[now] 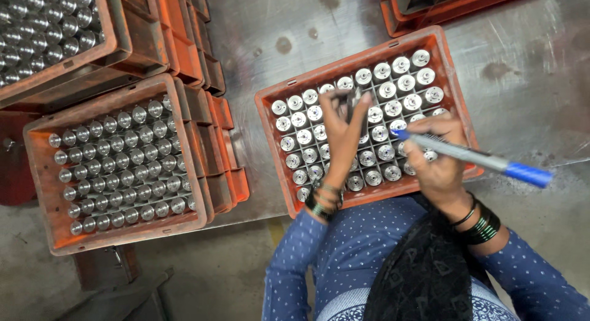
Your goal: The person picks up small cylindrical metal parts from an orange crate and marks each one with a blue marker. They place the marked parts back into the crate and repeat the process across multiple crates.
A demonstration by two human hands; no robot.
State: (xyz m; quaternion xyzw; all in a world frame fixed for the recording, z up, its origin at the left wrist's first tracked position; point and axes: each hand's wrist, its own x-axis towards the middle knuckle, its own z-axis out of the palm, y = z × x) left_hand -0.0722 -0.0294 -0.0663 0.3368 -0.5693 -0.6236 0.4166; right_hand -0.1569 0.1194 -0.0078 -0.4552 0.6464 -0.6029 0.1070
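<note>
Far left there's a stack of orange plastic crates: the top-left one (55, 38) is packed with shiny metal cylinders, and below it another orange crate (117, 167) holds rows of the same steel cylinders (123, 167) standing upright, probably so their end faces show at a glance. These sit off the edge of the tabletop, on lower supports over the grey floor (203, 272).

Moving right, the scratched steel tabletop (522, 112) carries the orange gridded crate (362, 118) being worked on. Each machined metal part (402, 84) sits in its own divider cell, face up, touching nothing but the partitions, which looks like it keeps them from knocking into each other.

The left hand (341, 133) is raised over the middle of that crate, fingers (335, 106) curled together and pinching a small dark part (353, 99) up near the fingertips, held close like it's being looked at. It's lifted clear of the cells, so the part isn't seated in the grid.

Right hand (439, 158) rests on the crate's right side, its fingers wrapped around a blue-capped marker pen (473, 156), tip pointing left toward the other hand. Both hands cover a good chunk of the centre cells, so I can't tell what's under them.

Another orange crate (430, 7) pokes in at the top right, well apart from the hands.
</note>
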